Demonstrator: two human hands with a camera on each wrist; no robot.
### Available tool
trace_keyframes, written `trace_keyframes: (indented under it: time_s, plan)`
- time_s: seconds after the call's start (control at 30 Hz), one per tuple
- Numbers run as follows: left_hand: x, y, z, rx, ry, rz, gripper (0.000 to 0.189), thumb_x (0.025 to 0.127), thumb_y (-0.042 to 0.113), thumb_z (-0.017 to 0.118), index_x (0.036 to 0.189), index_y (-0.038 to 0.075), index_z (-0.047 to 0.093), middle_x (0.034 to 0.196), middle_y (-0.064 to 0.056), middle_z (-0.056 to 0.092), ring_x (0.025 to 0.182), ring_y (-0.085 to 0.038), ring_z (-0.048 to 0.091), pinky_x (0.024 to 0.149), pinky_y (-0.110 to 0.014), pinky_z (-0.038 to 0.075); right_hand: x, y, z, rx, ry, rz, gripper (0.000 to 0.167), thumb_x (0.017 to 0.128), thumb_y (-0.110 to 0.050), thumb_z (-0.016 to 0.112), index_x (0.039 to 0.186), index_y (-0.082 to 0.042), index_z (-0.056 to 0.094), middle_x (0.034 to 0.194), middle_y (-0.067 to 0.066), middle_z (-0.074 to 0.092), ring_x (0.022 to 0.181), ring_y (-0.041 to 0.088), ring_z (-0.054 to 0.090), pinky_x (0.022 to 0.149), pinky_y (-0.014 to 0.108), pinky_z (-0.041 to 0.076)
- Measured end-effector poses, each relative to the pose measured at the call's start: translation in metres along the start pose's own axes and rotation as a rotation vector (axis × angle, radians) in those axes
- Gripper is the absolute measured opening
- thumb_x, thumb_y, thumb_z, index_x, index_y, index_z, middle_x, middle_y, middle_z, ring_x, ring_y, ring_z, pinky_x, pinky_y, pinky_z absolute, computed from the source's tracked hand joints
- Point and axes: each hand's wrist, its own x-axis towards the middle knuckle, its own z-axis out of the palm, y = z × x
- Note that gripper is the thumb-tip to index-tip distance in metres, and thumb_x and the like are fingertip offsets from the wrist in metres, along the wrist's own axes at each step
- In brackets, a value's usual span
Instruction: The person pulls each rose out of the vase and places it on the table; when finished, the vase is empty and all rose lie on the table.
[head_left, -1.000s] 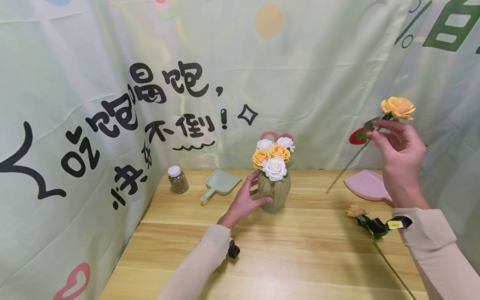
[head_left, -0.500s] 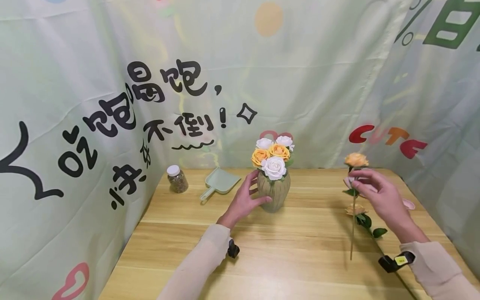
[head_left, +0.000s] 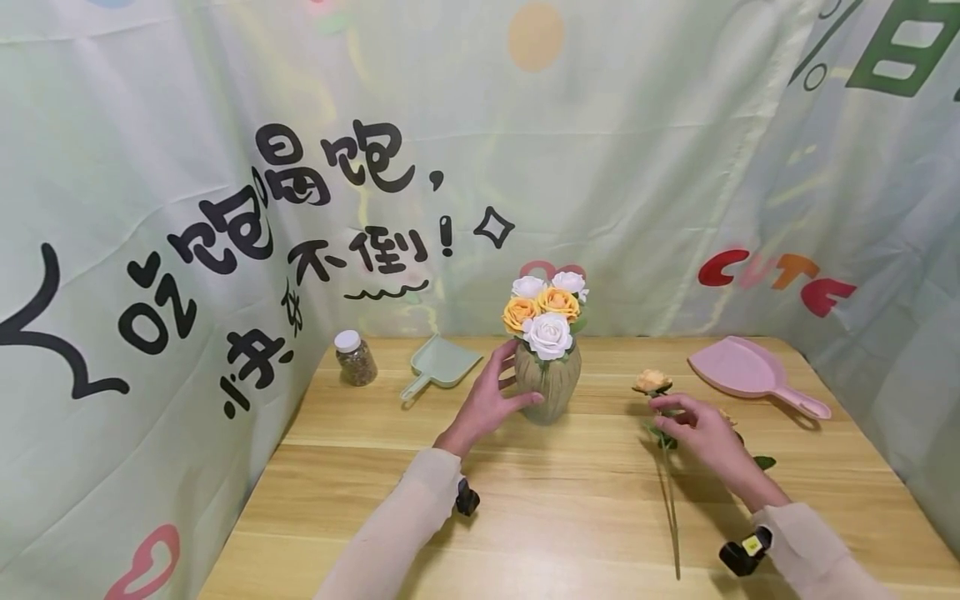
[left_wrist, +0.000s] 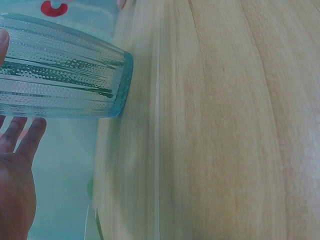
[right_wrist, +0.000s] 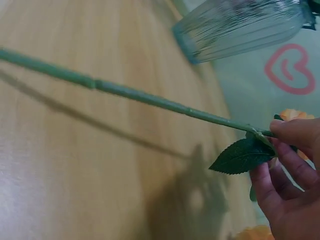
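A ribbed glass vase [head_left: 557,385] stands upright on the wooden table, holding several white and orange roses [head_left: 551,310]. My left hand [head_left: 489,407] holds its left side, thumb across the front and fingers towards the back. Out to the right, my right hand [head_left: 703,432] pinches an orange rose [head_left: 652,382] by the stem just under its bloom. In the right wrist view the long green stem [right_wrist: 145,96] slants away from the thumb, with a serrated leaf [right_wrist: 242,156] by the fingers. Another orange rose lies on the table, mostly hidden behind the right hand; its leaf [head_left: 765,462] shows.
At the back left stand a lidded jar [head_left: 357,362] of small dark bits and a pale green dustpan [head_left: 442,365]. A pink dustpan [head_left: 738,368] lies at the back right. Printed cloth [head_left: 630,167] hangs close behind the table [head_left: 540,533] and at both sides.
My right hand has brought the orange rose down and leftward, from high at the right to low over the table. The left hand keeps its place on the vase.
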Motion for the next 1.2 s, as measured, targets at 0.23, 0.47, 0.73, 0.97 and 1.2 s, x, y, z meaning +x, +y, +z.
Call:
trace_keyframes:
  time_s: [0.23, 0.47, 0.73, 0.97, 1.2]
  plan:
    - [0.0, 0.0, 0.001, -0.003, 0.0, 0.003, 0.096, 0.088, 0.022, 0.09, 0.164, 0.026, 0.032, 0.165, 0.004, 0.038, 0.146, -0.03, 0.044, 0.114, -0.051, 0.047, 0.002, 0.011, 0.015, -0.096, -0.015, -0.001, 0.028, 0.104, -0.018, 0.071, 0.129, -0.005, 0.069, 0.118, 0.011, 0.074, 0.099, 0.024, 0.065, 0.073, 0.029, 0.056]
    - [0.0, 0.0, 0.001, -0.004, -0.006, 0.012, 0.096, 0.088, 0.023, 0.09, 0.165, 0.027, 0.031, 0.166, 0.004, 0.037, 0.146, -0.032, 0.043, 0.115, -0.053, 0.046, 0.0, 0.02, 0.022, -0.185, 0.021, -0.021, 0.025, 0.1, -0.014, 0.077, 0.123, -0.006, 0.073, 0.112, 0.009, 0.074, 0.093, 0.025, 0.069, 0.068, 0.03, 0.056]
    - [0.0, -0.001, 0.0, 0.005, -0.007, 0.006, 0.096, 0.089, 0.023, 0.089, 0.165, 0.028, 0.031, 0.166, 0.003, 0.037, 0.147, -0.033, 0.043, 0.115, -0.054, 0.046, -0.002, 0.017, 0.026, -0.191, 0.053, 0.023, 0.022, 0.1, -0.011, 0.076, 0.121, -0.005, 0.074, 0.113, 0.013, 0.068, 0.096, 0.027, 0.066, 0.07, 0.034, 0.054]
    - [-0.002, -0.002, 0.0, 0.01, -0.003, 0.008, 0.096, 0.089, 0.024, 0.089, 0.165, 0.029, 0.031, 0.166, 0.004, 0.037, 0.146, -0.03, 0.044, 0.115, -0.053, 0.047, -0.005, 0.005, 0.025, -0.177, 0.074, 0.046, 0.02, 0.101, -0.01, 0.075, 0.119, -0.003, 0.075, 0.114, 0.015, 0.073, 0.101, 0.035, 0.069, 0.077, 0.042, 0.057]
    - [-0.001, -0.003, 0.0, 0.009, -0.005, 0.015, 0.096, 0.089, 0.027, 0.089, 0.165, 0.03, 0.03, 0.166, 0.005, 0.036, 0.146, -0.028, 0.044, 0.114, -0.051, 0.047, -0.009, -0.007, 0.017, -0.122, 0.059, 0.098, 0.031, 0.106, -0.023, 0.07, 0.128, -0.002, 0.071, 0.122, 0.017, 0.071, 0.111, 0.036, 0.065, 0.087, 0.045, 0.055]
